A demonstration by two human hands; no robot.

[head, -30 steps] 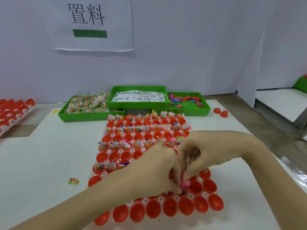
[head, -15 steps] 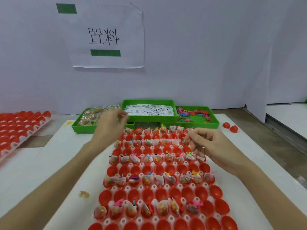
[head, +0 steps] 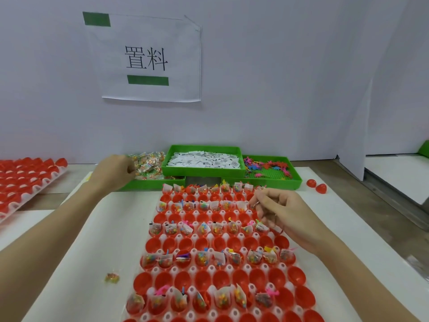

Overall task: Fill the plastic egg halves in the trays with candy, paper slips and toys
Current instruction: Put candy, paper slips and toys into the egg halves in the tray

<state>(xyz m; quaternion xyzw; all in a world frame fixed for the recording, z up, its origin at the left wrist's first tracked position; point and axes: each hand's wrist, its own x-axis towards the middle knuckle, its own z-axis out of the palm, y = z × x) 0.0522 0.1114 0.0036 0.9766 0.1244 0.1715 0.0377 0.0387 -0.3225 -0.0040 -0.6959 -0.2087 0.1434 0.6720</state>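
Note:
A white egg tray full of red egg halves lies in front of me. Alternate rows hold candy packets, paper slips and small toys; the rows between are empty. Behind it stand three green trays: candy packets, paper slips and colourful toys. My left hand is curled at the left end of the candy pile, fingertips against the packets. My right hand hovers over the tray's upper right, fingers curled and thumb pinched to forefinger. What either hand holds is hidden.
One loose candy packet lies on the white mat left of the egg tray. Two loose red halves sit at the right. A second tray of red halves is at far left. A white partition stands at the right.
Both hands left the near rows where they were together. My left hand reached out to the candy tray and my right hand rose to the far right rows. My view tilted up.

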